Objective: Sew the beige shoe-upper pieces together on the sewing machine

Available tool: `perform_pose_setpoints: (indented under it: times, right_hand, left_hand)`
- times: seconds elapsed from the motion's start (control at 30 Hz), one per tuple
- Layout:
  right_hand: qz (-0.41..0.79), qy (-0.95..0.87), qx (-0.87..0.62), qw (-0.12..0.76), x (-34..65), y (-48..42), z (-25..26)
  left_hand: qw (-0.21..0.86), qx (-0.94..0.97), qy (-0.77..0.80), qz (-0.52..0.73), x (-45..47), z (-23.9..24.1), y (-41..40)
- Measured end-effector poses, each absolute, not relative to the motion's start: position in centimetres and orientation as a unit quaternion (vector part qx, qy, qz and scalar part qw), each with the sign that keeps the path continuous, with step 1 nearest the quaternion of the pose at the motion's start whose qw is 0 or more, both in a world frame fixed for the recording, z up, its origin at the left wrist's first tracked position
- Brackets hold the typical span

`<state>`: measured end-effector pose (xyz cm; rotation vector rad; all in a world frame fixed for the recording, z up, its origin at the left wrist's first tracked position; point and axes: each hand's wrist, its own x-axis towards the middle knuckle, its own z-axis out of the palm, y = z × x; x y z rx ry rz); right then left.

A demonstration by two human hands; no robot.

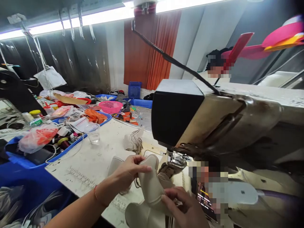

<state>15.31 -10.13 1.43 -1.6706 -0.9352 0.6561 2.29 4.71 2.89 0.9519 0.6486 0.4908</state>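
My left hand (127, 172) pinches the upper end of a cream leather piece (150, 185) in front of the sewing machine's needle foot (174, 160). The lower edge of the same piece is gripped by my right hand (184, 205). The piece stands bent between both hands, just left of the needle area. More cream material (140, 215) lies below it on the table. A stack of cut cream pieces (134, 141) rests on the table behind my left hand. The beige and black sewing machine head (190, 110) rises above my right hand.
A clear plastic cup (93, 132) stands on the white table (104, 152). A blue tray (26, 161) full of thread spools, bags and clutter lies at the left. A pink basket (110, 106) and blue crate (135, 89) sit farther back. A phone (205, 198) lies right of my hand. Another person's head shows behind the machine.
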Motion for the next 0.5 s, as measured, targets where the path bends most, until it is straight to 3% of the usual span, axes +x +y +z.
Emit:
perform_pose_setpoints:
  times: [0.5]
  right_hand:
    - [0.269,-0.326,-0.725,0.543,16.0,-11.5,1.8]
  left_hand:
    - [0.796,0.468,0.294,0.247,3.9,2.4,3.6]
